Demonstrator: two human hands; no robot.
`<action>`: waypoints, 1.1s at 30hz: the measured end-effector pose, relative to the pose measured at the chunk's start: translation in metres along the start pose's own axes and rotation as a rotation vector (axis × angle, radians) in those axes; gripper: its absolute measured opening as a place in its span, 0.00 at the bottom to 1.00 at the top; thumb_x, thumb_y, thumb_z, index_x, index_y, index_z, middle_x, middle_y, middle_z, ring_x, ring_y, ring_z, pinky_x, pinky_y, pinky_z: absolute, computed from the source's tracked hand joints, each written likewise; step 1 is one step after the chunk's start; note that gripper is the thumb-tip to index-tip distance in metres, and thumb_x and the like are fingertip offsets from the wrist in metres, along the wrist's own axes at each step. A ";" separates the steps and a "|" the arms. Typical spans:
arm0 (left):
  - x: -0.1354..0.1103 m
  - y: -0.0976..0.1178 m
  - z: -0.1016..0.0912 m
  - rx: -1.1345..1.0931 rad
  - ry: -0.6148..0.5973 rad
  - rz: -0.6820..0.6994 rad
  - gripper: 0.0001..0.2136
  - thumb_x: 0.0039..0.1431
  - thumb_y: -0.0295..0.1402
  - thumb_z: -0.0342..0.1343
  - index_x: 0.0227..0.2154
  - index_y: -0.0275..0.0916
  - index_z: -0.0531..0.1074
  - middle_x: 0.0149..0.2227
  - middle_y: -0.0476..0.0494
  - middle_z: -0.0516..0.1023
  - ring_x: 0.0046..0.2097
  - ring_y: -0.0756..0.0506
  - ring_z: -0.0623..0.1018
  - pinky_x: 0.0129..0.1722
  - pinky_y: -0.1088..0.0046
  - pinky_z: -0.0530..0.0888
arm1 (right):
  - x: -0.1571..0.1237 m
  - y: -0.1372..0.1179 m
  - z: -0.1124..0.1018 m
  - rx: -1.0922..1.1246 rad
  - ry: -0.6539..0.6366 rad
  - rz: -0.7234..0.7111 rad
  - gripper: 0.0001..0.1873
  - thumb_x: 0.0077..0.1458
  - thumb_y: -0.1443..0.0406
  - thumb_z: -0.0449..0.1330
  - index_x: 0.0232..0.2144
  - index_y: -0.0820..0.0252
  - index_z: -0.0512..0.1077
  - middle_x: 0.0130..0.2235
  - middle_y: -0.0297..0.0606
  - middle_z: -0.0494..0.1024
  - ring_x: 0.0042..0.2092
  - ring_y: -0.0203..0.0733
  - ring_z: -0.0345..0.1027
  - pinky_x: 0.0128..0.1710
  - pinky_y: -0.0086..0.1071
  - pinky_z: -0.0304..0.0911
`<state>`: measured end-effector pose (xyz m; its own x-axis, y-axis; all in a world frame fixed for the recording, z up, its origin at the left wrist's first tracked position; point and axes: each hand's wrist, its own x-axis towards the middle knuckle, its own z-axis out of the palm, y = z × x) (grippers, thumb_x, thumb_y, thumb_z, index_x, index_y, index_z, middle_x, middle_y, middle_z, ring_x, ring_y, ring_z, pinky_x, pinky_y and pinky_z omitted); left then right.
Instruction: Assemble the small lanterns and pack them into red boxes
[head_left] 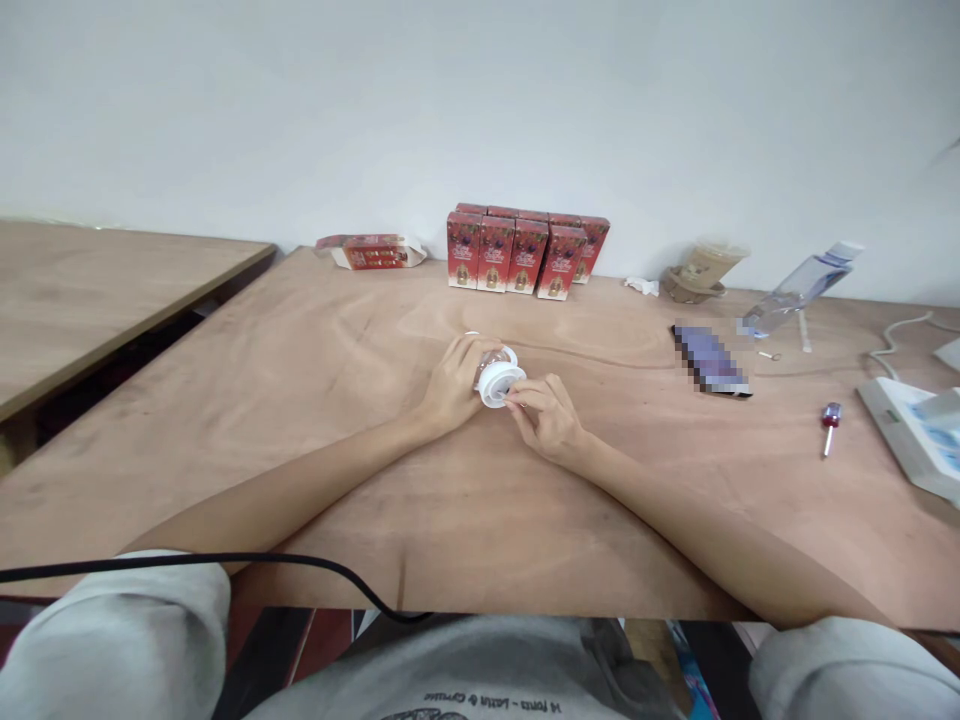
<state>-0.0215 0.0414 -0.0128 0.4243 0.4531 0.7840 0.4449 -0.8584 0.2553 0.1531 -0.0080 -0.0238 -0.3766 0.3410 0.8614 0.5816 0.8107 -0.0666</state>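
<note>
Near the middle of the table, my left hand (pixel 452 388) is wrapped round a small white and clear lantern-like item (pixel 501 384), tipped so its round white base faces me. The fingers of my right hand (pixel 551 415) are pinched together at that base, at its recessed centre. Whatever sits between those fingertips is too small to make out. Behind the hands stand several red printed boxes (pixel 495 255) in a group against the wall.
An opened red box (pixel 375 252) lies at the back left. To the right are a phone (pixel 710 360), a tilted clear bottle (pixel 802 290), a drink cup (pixel 709 265), a screwdriver (pixel 829 428) and a white tray (pixel 911 440). A black cable (pixel 285 560) crosses the front edge.
</note>
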 end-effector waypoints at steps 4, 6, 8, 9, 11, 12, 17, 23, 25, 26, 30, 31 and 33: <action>0.000 0.001 0.000 0.007 -0.006 0.000 0.17 0.56 0.35 0.57 0.47 0.40 0.64 0.46 0.37 0.73 0.51 0.39 0.72 0.50 0.56 0.71 | 0.001 0.000 0.001 -0.044 -0.001 -0.011 0.04 0.62 0.68 0.50 0.38 0.56 0.64 0.35 0.40 0.78 0.32 0.39 0.68 0.33 0.35 0.60; 0.000 0.001 0.000 0.002 -0.013 -0.019 0.17 0.55 0.35 0.57 0.47 0.40 0.64 0.47 0.37 0.73 0.51 0.39 0.72 0.51 0.56 0.71 | 0.001 -0.001 0.001 -0.067 -0.003 -0.020 0.04 0.61 0.69 0.51 0.37 0.56 0.64 0.35 0.40 0.79 0.31 0.39 0.69 0.32 0.35 0.61; 0.000 0.001 -0.001 0.002 -0.017 -0.027 0.17 0.55 0.34 0.57 0.47 0.40 0.65 0.48 0.38 0.73 0.52 0.39 0.72 0.52 0.56 0.70 | 0.002 -0.002 0.001 -0.070 0.019 -0.042 0.04 0.61 0.70 0.52 0.37 0.56 0.64 0.33 0.38 0.79 0.31 0.38 0.70 0.31 0.34 0.61; 0.000 0.002 -0.001 0.004 -0.017 -0.018 0.17 0.55 0.34 0.57 0.47 0.40 0.65 0.48 0.38 0.73 0.52 0.40 0.72 0.53 0.56 0.70 | 0.002 -0.002 0.000 -0.059 0.038 -0.058 0.04 0.60 0.70 0.53 0.37 0.56 0.64 0.32 0.37 0.79 0.31 0.38 0.70 0.30 0.34 0.61; 0.000 0.002 -0.001 0.001 -0.012 0.013 0.16 0.56 0.35 0.57 0.47 0.40 0.65 0.48 0.38 0.73 0.52 0.40 0.72 0.53 0.57 0.70 | 0.003 -0.003 0.000 -0.018 0.070 -0.070 0.06 0.59 0.71 0.55 0.37 0.57 0.63 0.31 0.36 0.79 0.31 0.38 0.71 0.30 0.34 0.60; 0.000 0.002 -0.002 -0.006 -0.011 0.023 0.16 0.56 0.35 0.57 0.47 0.40 0.65 0.48 0.37 0.73 0.52 0.40 0.72 0.54 0.56 0.69 | 0.002 -0.002 0.000 0.003 0.070 -0.062 0.06 0.59 0.71 0.55 0.38 0.56 0.63 0.31 0.36 0.79 0.31 0.38 0.71 0.30 0.34 0.60; 0.000 0.003 -0.002 -0.044 -0.038 0.019 0.16 0.56 0.39 0.57 0.47 0.41 0.66 0.49 0.37 0.73 0.53 0.40 0.72 0.56 0.54 0.68 | 0.002 -0.002 0.000 0.047 0.092 0.037 0.08 0.58 0.68 0.57 0.39 0.55 0.62 0.33 0.36 0.77 0.34 0.40 0.71 0.34 0.37 0.63; 0.001 0.002 -0.002 -0.067 -0.005 0.016 0.17 0.55 0.37 0.59 0.47 0.40 0.67 0.48 0.37 0.73 0.52 0.40 0.72 0.55 0.55 0.69 | 0.007 -0.001 -0.003 0.079 0.163 0.144 0.16 0.54 0.64 0.62 0.43 0.56 0.60 0.39 0.42 0.71 0.42 0.45 0.67 0.37 0.40 0.66; 0.001 0.000 -0.002 -0.068 0.039 -0.053 0.17 0.55 0.35 0.59 0.47 0.41 0.67 0.48 0.38 0.71 0.54 0.40 0.71 0.53 0.57 0.70 | 0.008 0.000 -0.004 0.093 0.146 0.199 0.16 0.55 0.61 0.61 0.43 0.57 0.60 0.40 0.44 0.70 0.43 0.47 0.67 0.36 0.40 0.65; 0.002 -0.002 -0.002 -0.070 0.073 -0.106 0.17 0.55 0.34 0.59 0.47 0.42 0.67 0.48 0.39 0.71 0.55 0.40 0.69 0.53 0.57 0.70 | 0.008 0.000 -0.004 0.094 0.145 0.228 0.16 0.55 0.61 0.60 0.43 0.57 0.60 0.40 0.44 0.70 0.43 0.47 0.66 0.36 0.40 0.64; 0.004 -0.010 0.002 -0.170 0.288 -0.368 0.16 0.52 0.38 0.62 0.43 0.42 0.70 0.46 0.42 0.72 0.54 0.40 0.69 0.55 0.56 0.68 | 0.008 -0.002 -0.004 -0.084 -0.002 0.263 0.10 0.56 0.64 0.55 0.41 0.59 0.62 0.39 0.45 0.73 0.40 0.47 0.65 0.36 0.40 0.60; 0.005 -0.011 0.003 -0.236 0.319 -0.433 0.17 0.50 0.40 0.62 0.42 0.41 0.70 0.46 0.42 0.73 0.52 0.41 0.71 0.55 0.56 0.69 | 0.008 -0.003 -0.004 -0.170 -0.102 0.256 0.08 0.56 0.65 0.55 0.40 0.60 0.63 0.37 0.45 0.74 0.39 0.48 0.64 0.36 0.40 0.59; 0.007 -0.013 0.006 -0.389 0.328 -0.541 0.18 0.48 0.43 0.63 0.40 0.39 0.71 0.44 0.42 0.75 0.47 0.42 0.75 0.52 0.58 0.70 | 0.007 -0.005 -0.003 -0.318 -0.292 0.248 0.06 0.55 0.66 0.56 0.37 0.60 0.66 0.34 0.45 0.76 0.39 0.50 0.64 0.37 0.41 0.56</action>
<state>-0.0198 0.0567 -0.0138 -0.0592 0.7938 0.6053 0.1878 -0.5867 0.7877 0.1496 -0.0107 -0.0159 -0.3585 0.6611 0.6591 0.8534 0.5182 -0.0556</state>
